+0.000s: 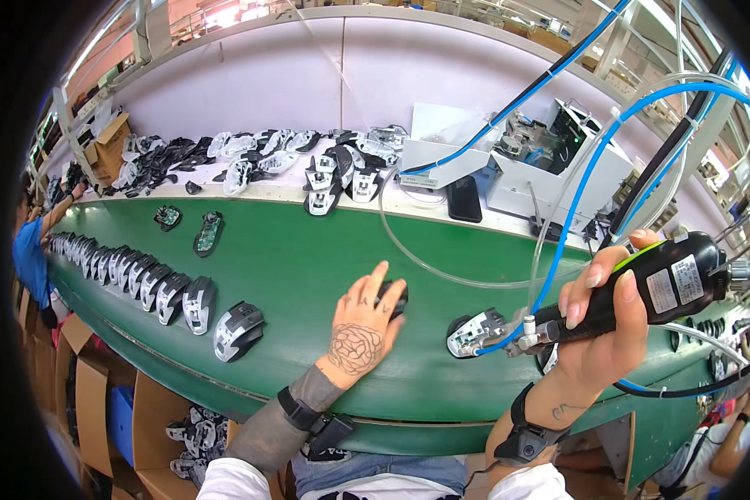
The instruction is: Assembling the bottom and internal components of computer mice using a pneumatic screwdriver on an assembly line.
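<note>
My left hand (360,327) rests over the green surface, its fingers curled round a small dark mouse part (397,298) that they mostly hide. In my right hand (610,312), raised at the right, is a black power screwdriver (654,287) with blue and clear hoses near its left end. Below that end lies an open mouse body (477,332), white and black; another is partly hidden behind the tool. To the left of my left hand sits a black-and-white mouse body (239,332), at the near end of a long row of mouse bodies (171,296).
Two green circuit boards (210,233) lie on the green belt (308,250). Along the back shelf are piles of shells (242,162), a black phone (464,198) and a white machine (533,179). A blue hose (571,208) hangs across the right. A co-worker (32,250) is at far left.
</note>
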Tool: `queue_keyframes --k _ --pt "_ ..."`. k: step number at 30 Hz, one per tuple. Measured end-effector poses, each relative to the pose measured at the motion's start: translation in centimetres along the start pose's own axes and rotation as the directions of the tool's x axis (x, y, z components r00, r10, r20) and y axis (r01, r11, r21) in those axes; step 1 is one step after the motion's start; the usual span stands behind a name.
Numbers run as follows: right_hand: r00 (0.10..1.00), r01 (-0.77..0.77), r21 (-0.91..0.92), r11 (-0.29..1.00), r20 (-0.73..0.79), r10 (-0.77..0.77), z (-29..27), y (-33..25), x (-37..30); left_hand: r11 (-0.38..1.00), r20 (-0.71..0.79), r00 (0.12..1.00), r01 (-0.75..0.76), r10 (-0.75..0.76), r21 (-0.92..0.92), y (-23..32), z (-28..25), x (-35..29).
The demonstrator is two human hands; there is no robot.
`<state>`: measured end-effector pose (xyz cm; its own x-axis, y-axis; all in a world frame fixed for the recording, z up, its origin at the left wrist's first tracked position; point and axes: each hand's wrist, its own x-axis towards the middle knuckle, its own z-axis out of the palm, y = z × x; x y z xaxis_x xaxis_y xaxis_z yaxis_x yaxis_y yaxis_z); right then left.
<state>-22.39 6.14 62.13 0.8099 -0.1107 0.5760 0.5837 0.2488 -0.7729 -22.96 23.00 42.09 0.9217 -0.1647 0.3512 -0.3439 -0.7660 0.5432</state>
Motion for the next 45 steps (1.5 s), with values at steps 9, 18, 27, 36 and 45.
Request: queue_keyframes --k 9,18,27,36,45 --pt "0.995 -0.002 -0.113 0.994 0.098 0.013 0.1 0.2 0.3 0.969 0.172 0.985 0.055 -0.014 -0.24 -0.6 0.8 -3.3" --pt "1.0 -0.028 -0.023 0.999 -0.006 0.028 1.1 -0.1 0.3 0.974 0.203 0.979 0.063 -0.018 -0.217 -0.8 0.7 -2.8" --pt "0.999 -0.052 -0.001 0.999 0.015 0.052 0.5 0.1 0.3 0.994 0.114 0.993 -0.02 0.008 0.11 -6.2 -6.5 -3.8" --pt "0.999 -0.046 -0.032 0.998 0.021 0.046 1.1 0.2 -0.2 0.994 0.117 0.989 0.076 -0.085 0.081 -14.7 -10.7 -5.9" --pt "0.997 -0.065 -0.015 0.998 0.049 0.066 1.6 1.5 -1.3 0.686 -0.074 0.784 0.58 -0.616 0.44 -31.2 -10.3 3.5"
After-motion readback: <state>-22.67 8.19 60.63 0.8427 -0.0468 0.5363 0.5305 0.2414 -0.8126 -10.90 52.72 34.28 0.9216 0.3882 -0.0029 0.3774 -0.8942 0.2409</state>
